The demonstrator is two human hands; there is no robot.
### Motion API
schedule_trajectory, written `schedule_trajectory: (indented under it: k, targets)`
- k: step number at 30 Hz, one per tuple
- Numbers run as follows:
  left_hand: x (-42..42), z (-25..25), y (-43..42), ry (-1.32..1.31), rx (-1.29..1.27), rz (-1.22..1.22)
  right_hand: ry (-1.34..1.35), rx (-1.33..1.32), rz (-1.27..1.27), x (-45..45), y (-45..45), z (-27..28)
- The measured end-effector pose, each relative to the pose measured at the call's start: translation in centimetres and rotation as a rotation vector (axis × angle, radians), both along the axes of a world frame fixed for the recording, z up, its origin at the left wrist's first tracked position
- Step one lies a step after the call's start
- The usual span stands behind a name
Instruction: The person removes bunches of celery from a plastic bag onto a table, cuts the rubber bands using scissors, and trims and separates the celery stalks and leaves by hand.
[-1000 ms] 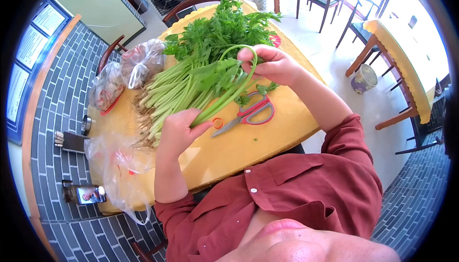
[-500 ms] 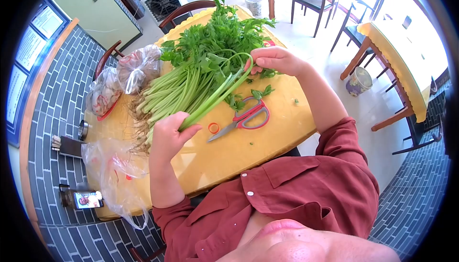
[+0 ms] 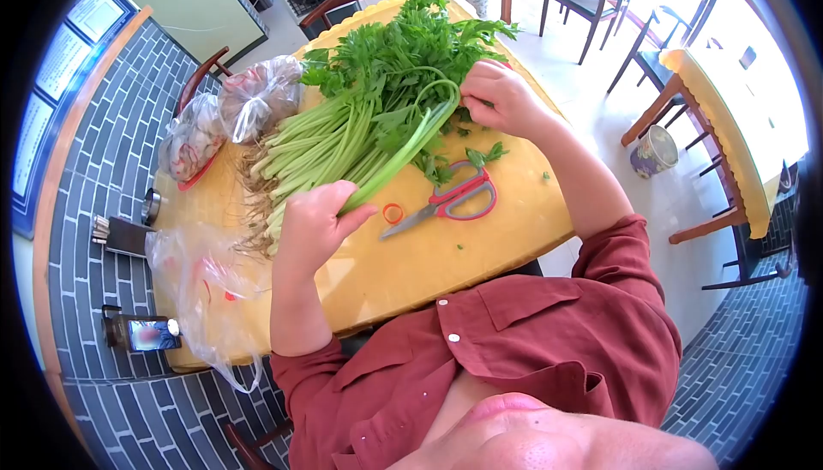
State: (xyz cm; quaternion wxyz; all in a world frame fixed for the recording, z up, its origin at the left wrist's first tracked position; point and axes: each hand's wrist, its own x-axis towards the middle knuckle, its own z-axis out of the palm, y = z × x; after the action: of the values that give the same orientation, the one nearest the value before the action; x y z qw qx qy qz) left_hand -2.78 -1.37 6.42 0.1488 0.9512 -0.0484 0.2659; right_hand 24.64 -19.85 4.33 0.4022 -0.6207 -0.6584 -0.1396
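Observation:
Celery stalks (image 3: 396, 161) stretch between my two hands, their leafy end bent round in a loop. My left hand (image 3: 321, 217) is closed round the lower part of these stalks. At the leafy end, my right hand (image 3: 501, 97) has its fingers pressed together on the celery; the exact grip is partly hidden. Beneath and beyond lies a big pile of celery (image 3: 313, 149), roots toward the left and leaves toward the back. Red-and-grey scissors (image 3: 450, 199) lie half open on the yellow table (image 3: 411, 275), beside a small orange ring (image 3: 393, 213) and loose leaves (image 3: 486, 155).
Filled plastic bags (image 3: 257, 97) stand at the table's left. Nearer are a crumpled clear bag (image 3: 201, 286), a dark holder (image 3: 129, 237) and a phone (image 3: 154, 335). A brick wall bounds the left side. Chairs, bins and another table (image 3: 729, 127) stand to the right.
My right hand first moved down slightly, then back up and right against the leaves. The stalks' loop has changed shape. My left hand keeps its hold. The whole view has shifted a little.

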Motion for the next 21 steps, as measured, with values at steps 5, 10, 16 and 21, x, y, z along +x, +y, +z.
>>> schedule_trajectory:
  k: [5, 10, 16, 21]
  targets:
    - [0.1, -0.1, -0.2, -0.006, 0.034, 0.023, 0.243, 0.026, -0.215, -1.8, 0.5, 0.1]
    - [-0.2, 0.4, -0.3, -0.020, -0.014, 0.014, -0.135, -0.042, -0.602, 0.4, 0.3, -0.7]
    - [-0.3, 0.6, -0.4, 0.017, -0.073, 0.009, -0.003, -0.125, -0.072, -0.4, 0.0, 0.9]
    - [-0.5, 0.3, -0.1, 0.058, -0.054, -0.011, -0.034, -0.079, 0.097, 0.1, 0.2, 0.3]
